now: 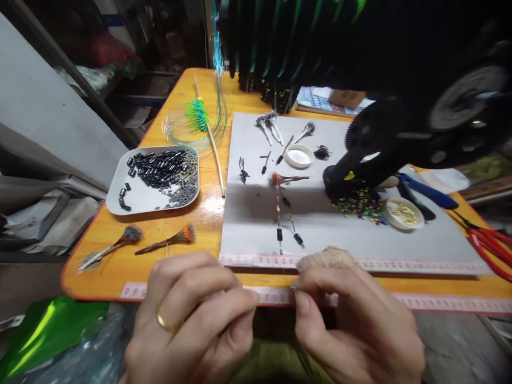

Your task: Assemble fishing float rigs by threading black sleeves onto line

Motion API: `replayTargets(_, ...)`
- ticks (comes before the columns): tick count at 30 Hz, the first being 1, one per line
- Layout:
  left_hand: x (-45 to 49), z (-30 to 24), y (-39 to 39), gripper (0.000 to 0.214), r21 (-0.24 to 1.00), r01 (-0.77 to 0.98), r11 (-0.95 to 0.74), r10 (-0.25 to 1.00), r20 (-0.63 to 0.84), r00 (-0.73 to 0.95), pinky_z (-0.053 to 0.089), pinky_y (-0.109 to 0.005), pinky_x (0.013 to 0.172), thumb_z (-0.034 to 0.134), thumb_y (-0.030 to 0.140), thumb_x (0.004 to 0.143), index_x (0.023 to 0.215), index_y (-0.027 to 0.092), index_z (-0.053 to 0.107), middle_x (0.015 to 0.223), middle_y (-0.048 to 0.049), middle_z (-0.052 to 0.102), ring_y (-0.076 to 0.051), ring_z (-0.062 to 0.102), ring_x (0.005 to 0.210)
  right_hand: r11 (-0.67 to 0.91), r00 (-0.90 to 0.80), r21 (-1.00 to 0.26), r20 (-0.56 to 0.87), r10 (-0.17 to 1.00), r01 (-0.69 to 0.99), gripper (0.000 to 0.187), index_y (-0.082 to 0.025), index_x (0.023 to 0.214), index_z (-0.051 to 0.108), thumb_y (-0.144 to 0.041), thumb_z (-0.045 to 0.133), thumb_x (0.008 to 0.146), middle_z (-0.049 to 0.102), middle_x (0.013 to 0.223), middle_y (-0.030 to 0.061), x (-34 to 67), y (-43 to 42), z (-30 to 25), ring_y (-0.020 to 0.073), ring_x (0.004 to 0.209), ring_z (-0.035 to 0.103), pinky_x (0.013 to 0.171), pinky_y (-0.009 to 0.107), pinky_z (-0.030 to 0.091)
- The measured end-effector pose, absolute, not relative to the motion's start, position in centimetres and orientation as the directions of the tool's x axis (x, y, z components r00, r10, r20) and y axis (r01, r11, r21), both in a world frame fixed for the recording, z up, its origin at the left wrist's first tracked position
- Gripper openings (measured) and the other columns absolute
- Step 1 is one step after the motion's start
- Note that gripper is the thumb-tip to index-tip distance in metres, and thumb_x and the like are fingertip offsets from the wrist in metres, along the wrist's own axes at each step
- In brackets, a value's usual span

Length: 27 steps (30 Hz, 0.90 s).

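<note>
My left hand (196,312) is closed at the front edge of the table, thumb and fingers pressed together, with a gold ring on one finger. What it pinches, if anything, is hidden. To its right, my right hand (356,322) pinches a tiny greyish bit (293,288) between thumb and forefinger, too small to name. A gap separates the two hands. Just beyond them, on the grey board (248,224), lie small strung pieces with a black cylinder (279,234) and beads. A tan, rough-looking lump (326,258) sits right behind my right hand.
A white tray (114,200) of black cylinders and small grey pieces stands at left. Wire bundles (164,240) lie before it. A dark machine (384,138) with gears looms at right, near loose coloured beads (360,207), a small dish (420,221), blue-handled pliers (430,193) and red-handled scissors (490,240).
</note>
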State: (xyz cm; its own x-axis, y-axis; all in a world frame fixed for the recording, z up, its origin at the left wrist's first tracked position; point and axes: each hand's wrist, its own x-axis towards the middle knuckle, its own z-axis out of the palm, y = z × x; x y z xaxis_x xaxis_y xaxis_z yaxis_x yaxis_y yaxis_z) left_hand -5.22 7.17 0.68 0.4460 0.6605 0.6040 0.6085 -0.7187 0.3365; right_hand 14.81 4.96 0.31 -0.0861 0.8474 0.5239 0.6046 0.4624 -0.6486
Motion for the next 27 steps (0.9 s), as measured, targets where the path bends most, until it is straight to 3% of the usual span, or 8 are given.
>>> replayTargets(4,-3.3,-0.7,4.1,0.040,0.586,0.441,-0.680,0.733,0.570,0.372,0.055,-0.030,0.065,0.066,-0.005,0.075,0.101,0.024,0.058,0.076,0.0007,0.070,-0.017,0.065,0.071,0.113,-0.055,-0.992,0.116,0.992,-0.052,0.007,-0.022,0.090,0.056,-0.018,0.057,0.096,0.067,0.083,0.0008,15.2,3.1,0.4,0.0096,0.055,0.063,0.050,0.021,0.052)
replayTargets(6,-2.2,-1.5,3.2,0.033,0.742,0.351,-0.572,0.819,0.494,0.291,0.057,-0.030,0.064,0.064,-0.002,0.080,0.099,0.025,0.061,0.079,-0.0011,0.070,-0.018,0.067,0.071,-0.143,-0.207,-0.928,-0.073,0.976,-0.344,0.016,-0.022,0.089,0.053,-0.033,0.062,0.097,0.068,0.079,0.0011,15.2,2.4,0.1,0.0108,0.054,0.067,0.051,0.023,0.055)
replayTargets(8,-1.4,-1.8,2.8,0.021,0.850,0.305,-0.430,0.899,0.372,0.230,0.059,-0.031,0.069,0.061,0.008,0.089,0.099,0.025,0.067,0.088,-0.0043,0.071,-0.020,0.069,0.079,-0.253,-0.299,-0.849,-0.119,0.947,-0.463,0.025,-0.021,0.087,0.053,-0.040,0.068,0.093,0.068,0.073,0.0004,15.3,1.8,-0.2,0.0120,0.055,0.069,0.055,0.025,0.058)
replayTargets(11,-0.6,-1.3,3.0,0.026,0.950,0.179,-0.255,0.951,0.213,0.225,0.061,-0.033,0.080,0.053,0.027,0.099,0.114,0.029,0.074,0.116,-0.0099,0.071,-0.024,0.070,0.102,-0.260,-0.297,-0.816,-0.115,0.948,-0.516,0.027,-0.020,0.086,0.053,-0.040,0.070,0.091,0.070,0.075,0.0016,15.4,1.3,-0.4,0.0123,0.060,0.071,0.057,0.024,0.057)
replayTargets(13,0.1,-0.7,3.3,0.028,0.997,-0.028,-0.076,0.959,0.081,0.270,0.062,-0.031,0.069,0.054,0.035,0.100,0.118,0.030,0.074,0.120,-0.0102,0.071,-0.022,0.072,0.091,-0.259,-0.293,-0.809,-0.113,0.949,-0.527,0.028,-0.020,0.085,0.053,-0.040,0.071,0.091,0.070,0.076,0.0021,15.5,1.1,-0.3,0.0117,0.060,0.071,0.057,0.022,0.056)
replayTargets(17,1.8,0.4,3.8,0.015,0.846,-0.448,0.290,0.917,-0.111,0.384,0.051,-0.021,0.037,0.064,0.037,0.094,0.094,0.026,0.075,0.070,0.0005,0.066,-0.010,0.057,0.042,-0.272,-0.311,-0.810,-0.117,0.943,-0.520,0.032,-0.019,0.084,0.051,-0.043,0.071,0.090,0.067,0.072,0.0002,15.8,0.7,-0.2,0.0071,0.051,0.063,0.052,0.019,0.050)
replayTargets(23,3.3,1.0,5.1,0.017,0.794,-0.565,0.225,0.974,-0.162,0.160,0.035,-0.011,0.043,0.080,0.034,0.083,0.078,0.018,0.075,0.049,0.0070,0.044,-0.003,0.037,0.043,-0.242,-0.255,-0.892,-0.150,0.955,-0.381,0.031,-0.018,0.082,0.053,-0.044,0.068,0.091,0.064,0.076,0.0008,16.0,0.0,0.2,0.0071,0.057,0.058,0.060,0.022,0.049)
replayTargets(27,3.0,0.6,4.3,0.026,0.727,-0.581,0.365,0.931,-0.272,0.244,0.036,-0.013,0.040,0.074,0.044,0.086,0.091,0.019,0.078,0.057,0.0039,0.055,-0.003,0.035,0.042,-0.223,-0.260,-0.888,-0.123,0.958,-0.402,0.026,-0.019,0.084,0.053,-0.040,0.065,0.094,0.064,0.078,0.0002,16.2,-0.1,0.1,0.0066,0.060,0.058,0.063,0.020,0.049)
